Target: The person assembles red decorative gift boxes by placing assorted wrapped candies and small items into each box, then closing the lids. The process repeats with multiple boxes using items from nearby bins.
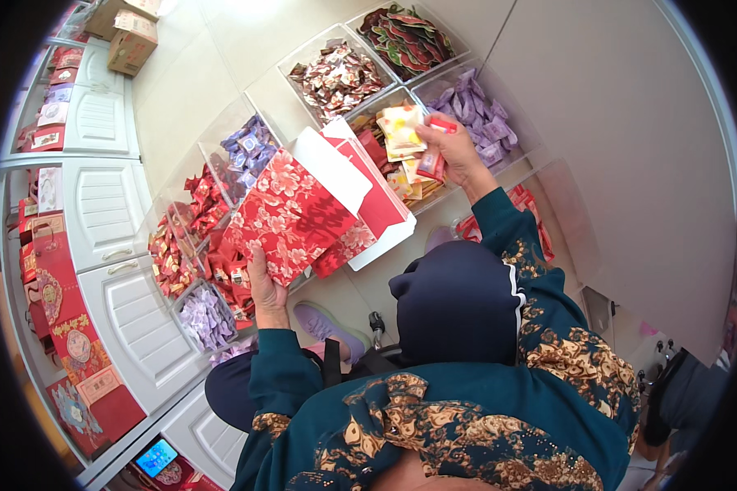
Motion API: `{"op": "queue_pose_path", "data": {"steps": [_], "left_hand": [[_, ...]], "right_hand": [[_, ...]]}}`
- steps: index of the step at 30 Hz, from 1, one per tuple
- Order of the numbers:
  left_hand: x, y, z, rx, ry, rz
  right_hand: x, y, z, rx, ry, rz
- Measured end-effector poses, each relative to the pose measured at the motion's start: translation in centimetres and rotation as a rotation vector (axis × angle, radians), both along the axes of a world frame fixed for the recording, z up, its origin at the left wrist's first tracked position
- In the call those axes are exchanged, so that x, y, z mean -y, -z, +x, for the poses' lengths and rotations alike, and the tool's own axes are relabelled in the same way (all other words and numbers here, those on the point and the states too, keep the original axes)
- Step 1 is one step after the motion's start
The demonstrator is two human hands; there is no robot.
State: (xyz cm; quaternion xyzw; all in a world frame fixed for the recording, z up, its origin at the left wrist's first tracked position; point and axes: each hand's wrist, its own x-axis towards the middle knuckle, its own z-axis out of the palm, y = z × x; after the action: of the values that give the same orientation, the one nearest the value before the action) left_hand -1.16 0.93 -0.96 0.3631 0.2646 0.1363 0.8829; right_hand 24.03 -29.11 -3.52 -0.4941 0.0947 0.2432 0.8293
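My left hand (267,291) grips several flat red gift bags (295,215) printed with pale flowers and a dark character. Their white flaps (338,178) stand open toward the upper right. Over a clear bin, my right hand (454,147) holds small wrapped packets, among them a cream-and-yellow sachet (402,130) and a red-and-pink packet (431,162). More yellow sachets (413,175) lie beneath it in that bin, beside some red packets (371,147). The lower edges of the bags overlap one another, and whether anything is inside them is hidden.
Clear bins hold purple packets (473,116), brown-and-red wrapped sweets (341,77) and dark red-green packets (405,37). Bins of blue (249,147), red (206,196) and lilac sweets (207,319) stand left. White cabinets (138,331) line the left; cartons (133,46) sit behind. Another person (688,399) is at right.
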Motion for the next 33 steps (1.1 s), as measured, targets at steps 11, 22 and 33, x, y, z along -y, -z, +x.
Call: {"op": "queue_pose_path", "data": {"steps": [11, 22, 33], "left_hand": [[2.7, 1.0, 0.9, 0.012, 0.079, -0.304], [3.6, 0.4, 2.7, 0.187, 0.184, -0.676], [-1.6, 3.8, 0.9, 0.021, -0.094, -0.421]], "right_hand": [[-1.7, -7.4, 1.1, 0.539, -0.431, 0.125], [12.6, 13.3, 4.5, 1.035, -0.757, -1.974], [10.8, 6.0, 13.2, 0.430, -0.431, -1.253]]}}
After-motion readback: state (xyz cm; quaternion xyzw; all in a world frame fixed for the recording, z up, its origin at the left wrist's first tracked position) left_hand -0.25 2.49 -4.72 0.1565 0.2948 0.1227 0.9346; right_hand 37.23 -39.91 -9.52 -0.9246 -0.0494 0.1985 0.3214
